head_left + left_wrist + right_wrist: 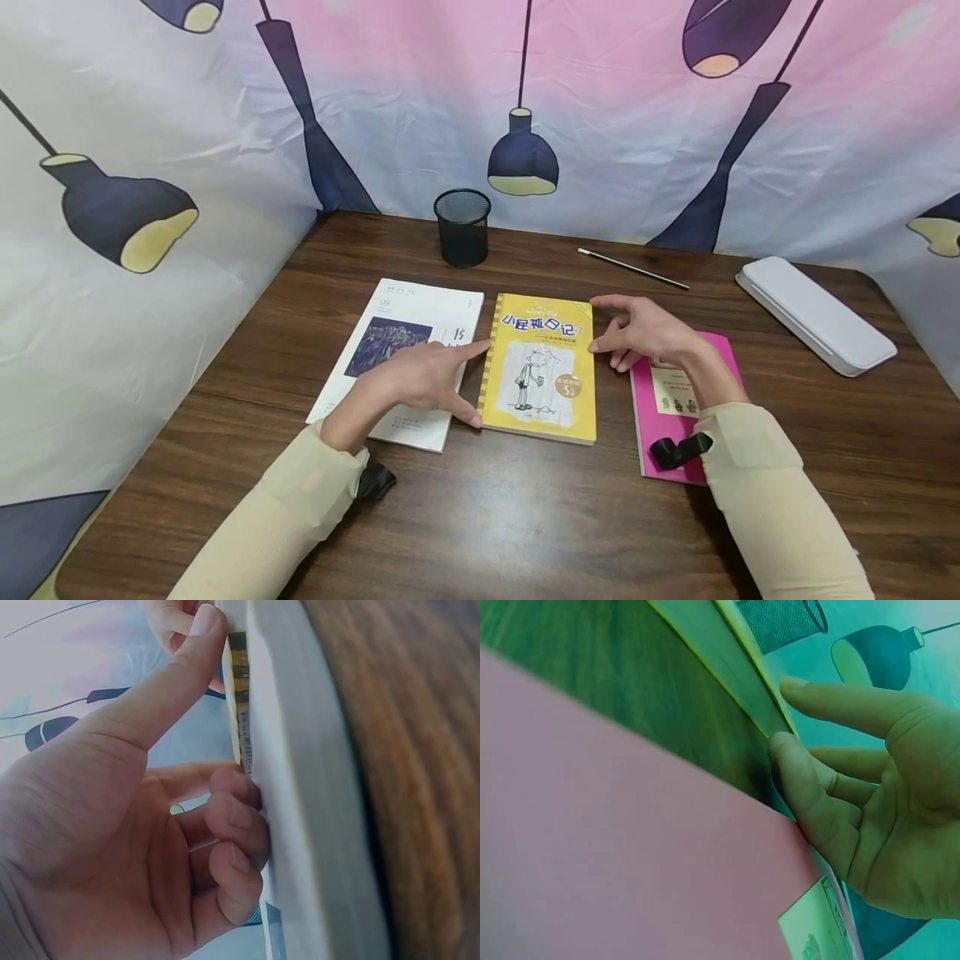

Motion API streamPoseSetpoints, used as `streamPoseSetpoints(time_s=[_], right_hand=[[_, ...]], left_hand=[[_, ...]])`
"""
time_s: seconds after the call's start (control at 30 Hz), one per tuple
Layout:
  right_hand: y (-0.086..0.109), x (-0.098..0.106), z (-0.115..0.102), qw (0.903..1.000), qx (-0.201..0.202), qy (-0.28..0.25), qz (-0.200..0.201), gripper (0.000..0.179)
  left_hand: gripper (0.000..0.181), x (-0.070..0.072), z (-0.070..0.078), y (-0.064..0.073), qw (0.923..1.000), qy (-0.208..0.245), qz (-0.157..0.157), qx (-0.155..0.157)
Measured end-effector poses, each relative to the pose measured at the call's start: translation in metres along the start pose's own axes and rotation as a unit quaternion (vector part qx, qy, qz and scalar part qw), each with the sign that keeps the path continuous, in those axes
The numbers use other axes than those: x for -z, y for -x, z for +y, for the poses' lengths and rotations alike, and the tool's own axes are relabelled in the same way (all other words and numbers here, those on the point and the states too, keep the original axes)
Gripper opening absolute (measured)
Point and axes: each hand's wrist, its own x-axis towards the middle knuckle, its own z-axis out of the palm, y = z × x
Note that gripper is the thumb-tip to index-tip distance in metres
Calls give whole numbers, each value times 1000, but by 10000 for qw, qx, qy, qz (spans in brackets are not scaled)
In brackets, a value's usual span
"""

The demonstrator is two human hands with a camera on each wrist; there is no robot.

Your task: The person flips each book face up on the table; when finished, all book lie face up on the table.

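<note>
A yellow paperback book (537,375) with a cartoon figure on its cover lies flat between my two hands. My left hand (423,375) is over a white book (397,425), with its thumb and index finger spread along the yellow book's spine. In the left wrist view, the other fingers of the left hand (150,825) are loosely bent beside the white book's cover. My right hand (645,333) reaches over a pink book (651,417). Its thumb touches the yellow book's right edge and its index finger lies near the top right corner.
Behind the books stands a black mesh pen holder (462,233). A thin pencil (633,268) lies to its right, and a white case (813,312) sits farther right on the dark wood table (495,525). A patterned cloth (420,108) hangs close behind the table.
</note>
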Motion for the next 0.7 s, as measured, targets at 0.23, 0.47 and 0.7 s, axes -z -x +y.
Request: streamPoseSetpoints(time_s=[0.23, 0.47, 0.7], right_hand=[[13, 11, -14, 9990, 200, 2, 390, 79], [30, 28, -25, 9974, 125, -203, 683, 65], [44, 42, -19, 9942, 66, -182, 1060, 60]], left_hand=[[106, 3, 5, 2, 10000, -28, -71, -48], [89, 9, 21, 4, 9992, -237, 161, -277], [84, 10, 42, 3, 9978, -198, 269, -579]])
